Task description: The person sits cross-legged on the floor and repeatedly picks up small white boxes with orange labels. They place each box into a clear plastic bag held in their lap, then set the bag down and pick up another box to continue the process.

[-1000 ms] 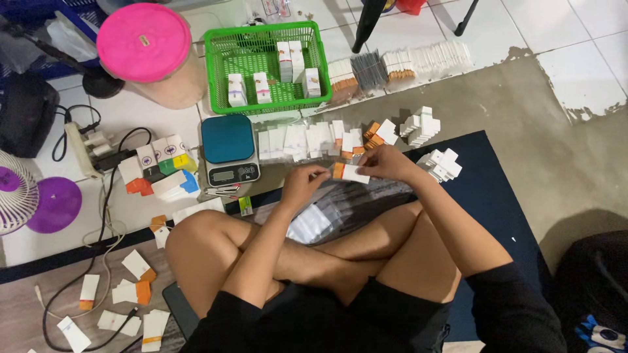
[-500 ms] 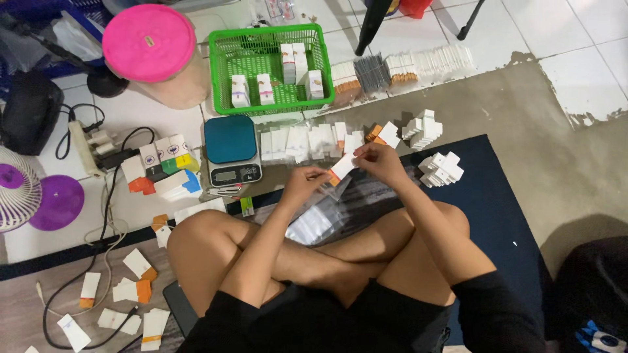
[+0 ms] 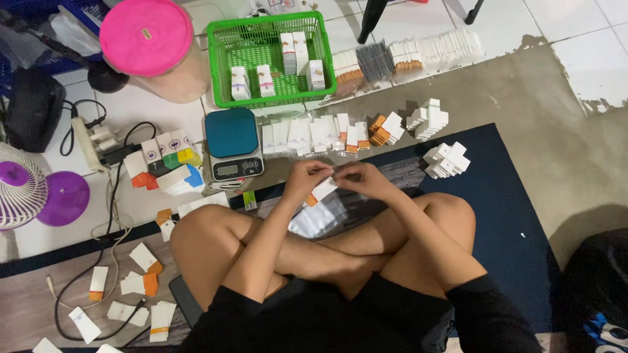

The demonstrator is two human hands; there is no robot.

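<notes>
I sit cross-legged on a dark mat. My left hand [image 3: 307, 178] and my right hand [image 3: 362, 179] meet in front of my knees and together pinch a small white and orange carton [image 3: 320, 192]. Clear plastic sleeves [image 3: 320, 216] lie on the mat just under the hands. A row of flat white and orange cartons [image 3: 314, 134] lies a little beyond them on the floor.
A small digital scale [image 3: 233, 142] stands left of the hands. Behind it is a green basket [image 3: 275, 26] with several white boxes, and a pink-lidded jar [image 3: 148, 34]. Box stacks [image 3: 446, 160] sit right, loose cartons [image 3: 140, 284] left, with a power strip [image 3: 88, 144] and fan [image 3: 19, 186].
Both hands drew back from the row of cartons toward my knees, bringing the small carton with them. The camera view has shifted slightly.
</notes>
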